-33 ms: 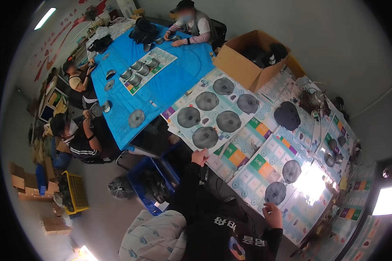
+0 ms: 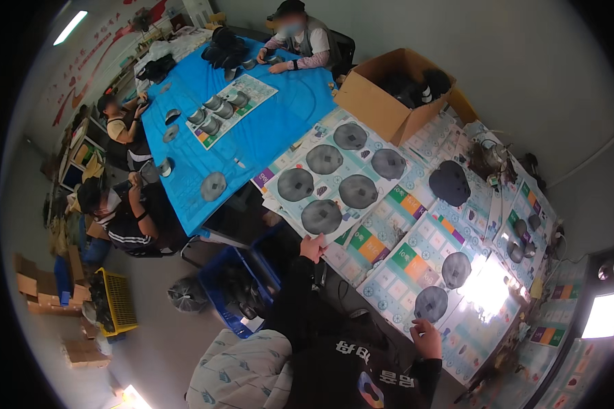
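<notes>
A printed sheet (image 2: 329,180) on the near table carries several dark grey round pieces, one of them a round piece (image 2: 321,216) close to its near corner. At that corner my left hand (image 2: 312,248) has its fingers closed on the edge of the sheet. Farther right, two more grey discs, a near disc (image 2: 431,304) and a farther disc (image 2: 456,270), lie on another printed sheet (image 2: 402,273). My right hand (image 2: 426,339) is by the lower edge of the near disc, its fingers curled in. Whatever may be between those fingertips is too small to make out.
A cardboard box (image 2: 366,112) with dark items stands behind the sheets. A black rounded piece (image 2: 450,183) lies right of it. Left is a blue-covered table (image 2: 266,136) with grey pieces and several people around it. A blue crate (image 2: 218,290) sits on the floor below.
</notes>
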`<state>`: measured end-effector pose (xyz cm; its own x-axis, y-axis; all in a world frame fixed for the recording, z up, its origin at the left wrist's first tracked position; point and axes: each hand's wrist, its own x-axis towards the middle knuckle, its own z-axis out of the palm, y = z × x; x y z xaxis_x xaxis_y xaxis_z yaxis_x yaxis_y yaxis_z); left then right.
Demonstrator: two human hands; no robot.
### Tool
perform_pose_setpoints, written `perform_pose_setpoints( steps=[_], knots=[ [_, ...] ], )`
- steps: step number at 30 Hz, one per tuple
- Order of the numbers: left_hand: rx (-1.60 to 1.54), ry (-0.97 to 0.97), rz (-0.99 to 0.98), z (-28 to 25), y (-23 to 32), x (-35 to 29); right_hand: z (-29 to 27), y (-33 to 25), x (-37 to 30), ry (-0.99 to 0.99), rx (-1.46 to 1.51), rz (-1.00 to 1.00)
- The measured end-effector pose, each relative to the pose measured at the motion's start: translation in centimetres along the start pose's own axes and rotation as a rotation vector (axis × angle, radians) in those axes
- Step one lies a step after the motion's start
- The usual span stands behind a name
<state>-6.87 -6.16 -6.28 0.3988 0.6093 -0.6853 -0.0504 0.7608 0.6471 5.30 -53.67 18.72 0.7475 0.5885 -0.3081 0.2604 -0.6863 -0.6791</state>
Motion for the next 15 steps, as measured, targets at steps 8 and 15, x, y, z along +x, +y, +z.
perform_pose_setpoints(
  steps=[8, 15],
  knots=[
    [-0.220, -0.224, 0.205, -4.9, 1.2, -3.9, 1.7, -4.5, 2.6, -0.080, -0.061, 0.025],
    [-0.121, -0.194, 0.276, -12.2, 9.9, -6.5, 3.1, -8.5, 7.2, -0.092, -0.093, -0.008]
  ],
)
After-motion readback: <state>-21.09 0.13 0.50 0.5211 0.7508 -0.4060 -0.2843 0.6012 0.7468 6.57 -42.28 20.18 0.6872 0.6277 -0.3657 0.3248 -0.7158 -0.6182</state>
